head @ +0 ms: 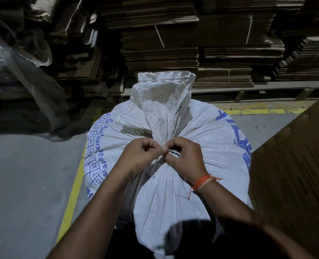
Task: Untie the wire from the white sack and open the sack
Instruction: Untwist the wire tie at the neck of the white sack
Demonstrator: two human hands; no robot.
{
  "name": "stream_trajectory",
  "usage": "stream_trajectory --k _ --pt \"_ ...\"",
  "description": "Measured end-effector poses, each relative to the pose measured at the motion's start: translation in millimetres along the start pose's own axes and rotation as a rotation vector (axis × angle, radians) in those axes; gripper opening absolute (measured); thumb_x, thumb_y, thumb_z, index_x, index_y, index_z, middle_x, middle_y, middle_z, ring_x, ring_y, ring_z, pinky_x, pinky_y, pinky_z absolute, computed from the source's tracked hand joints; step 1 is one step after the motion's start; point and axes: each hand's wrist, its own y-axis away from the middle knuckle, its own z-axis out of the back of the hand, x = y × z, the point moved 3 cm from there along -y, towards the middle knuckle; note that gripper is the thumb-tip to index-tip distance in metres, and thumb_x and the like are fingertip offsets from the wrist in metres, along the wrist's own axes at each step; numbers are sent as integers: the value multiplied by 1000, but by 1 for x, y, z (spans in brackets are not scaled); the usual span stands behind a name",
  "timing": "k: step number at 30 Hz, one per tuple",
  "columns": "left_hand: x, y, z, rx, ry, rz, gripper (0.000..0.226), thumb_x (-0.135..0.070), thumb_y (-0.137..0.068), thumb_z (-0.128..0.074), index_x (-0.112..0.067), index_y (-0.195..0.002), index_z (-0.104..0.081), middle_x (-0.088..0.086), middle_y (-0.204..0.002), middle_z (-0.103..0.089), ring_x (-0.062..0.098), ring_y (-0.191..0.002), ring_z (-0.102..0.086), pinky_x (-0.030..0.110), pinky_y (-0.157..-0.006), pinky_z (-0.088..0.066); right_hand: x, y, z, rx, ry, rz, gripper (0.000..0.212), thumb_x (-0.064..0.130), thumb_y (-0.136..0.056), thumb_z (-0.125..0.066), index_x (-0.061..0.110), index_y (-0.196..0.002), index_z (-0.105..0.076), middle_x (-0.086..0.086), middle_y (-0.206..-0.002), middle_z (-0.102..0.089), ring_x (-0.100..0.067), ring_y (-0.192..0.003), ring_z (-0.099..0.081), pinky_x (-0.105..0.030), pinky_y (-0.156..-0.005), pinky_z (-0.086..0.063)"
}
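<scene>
Where cardboard stacks point(160, 43) loom, tied sack point(173, 184).

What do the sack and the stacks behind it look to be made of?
Sack: woven plastic, probably polypropylene; a fine weave texture shows at the bunched neck, with a slight sheen and blue print. Stacks: flattened corrugated cardboard, matte brown, with layered edges showing.

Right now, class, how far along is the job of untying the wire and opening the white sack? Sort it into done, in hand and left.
Done: nothing visible yet; the white sack is gathered tight at its neck. In hand: the left hand and right hand pinch at the tie on the neck, where a dark loop, probably the wire, shows. Left: freeing the wire and spreading the mouth open.
</scene>
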Motion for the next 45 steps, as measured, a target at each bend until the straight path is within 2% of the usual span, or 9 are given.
stream_trajectory --k 7,14,18,24,27,31,35,40,45 --pt "5 -1 -3 -63 -101 -69 29 -50 -72 -80 -23 -83 -78 6 -80 -79 23 -76 -74 52 -82 -60 1 0 2 -23 42 6 19 22 -79 -86 17 -78 -67 5 -75 -70 -7 -76 -69 -20 -71 -57" --pt "7 -5 -1 -51 -99 -50 34 -49 -63 -76 -23 -84 -79 5 -86 -81 32 -89 -76 60 -90 -58 0 -3 10 42 153 66 19 18 -74 -87 19 -71 -68 4 -76 -67 -8 -75 -65 -26 -68 -56" --pt "7 -6 0 -47 -127 -38 20 -39 -69 -76 -26 -84 -80 1 -86 -81 25 -85 -75 57 -90 -59 0 -5 25 160 224 31 21 23 -74 -90 21 -68 -70 5 -75 -69 -7 -72 -62 -11 -62 -43" --pt "0 -4 -1 -57 -124 -40 31 -49 -64 -78 -24 -82 -79 -3 -79 -79 13 -74 -68 49 -85 -59 -2 -7 54 375 271 -18 12 15 -77 -86 17 -69 -76 9 -88 -76 -5 -89 -71 -30 -83 -55" --pt "-2 -2 -1 -78 -141 -45 40 -55 -58 -74 -23 -81 -78 -2 -81 -80 26 -83 -75 49 -85 -60 4 -2 55 346 200 -54 25 30 -83 -82 14 -66 -76 8 -79 -77 -4 -76 -71 -27 -72 -56" --pt "-2 -1 -1 -83 -171 -45 21 -42 -67 -76 -24 -79 -77 -1 -81 -80 30 -89 -76 55 -86 -60 2 -2 45 196 237 -134 43 46 -82 -81 9 -61 -72 0 -61 -73 -10 -58 -66 -29 -58 -51" --pt "-8 2 -1 -93 -189 -68 24 -43 -72 -77 -20 -78 -76 -2 -81 -79 26 -88 -75 48 -85 -58 -3 -5 38 139 160 -161 26 21 -74 -90 13 -70 -65 4 -57 -58 -4 -49 -46 -18 -53 -41" --pt "-11 4 -4 -177 -268 -168 4 -28 -88 -74 -25 -84 -73 -6 -77 -78 12 -79 -77 41 -84 -60 -2 -6 31 185 174 -133 7 14 -81 -81 21 -79 -79 6 -66 -69 1 -57 -56 -9 -59 -42" --pt "-16 7 -4 -189 -306 -207 12 -15 -88 -74 -27 -91 -74 -8 -73 -79 1 -73 -76 25 -80 -58 -1 -5 30 144 143 -122 8 12 -81 -80 19 -76 -79 11 -63 -67 4 -57 -57 -7 -57 -41"
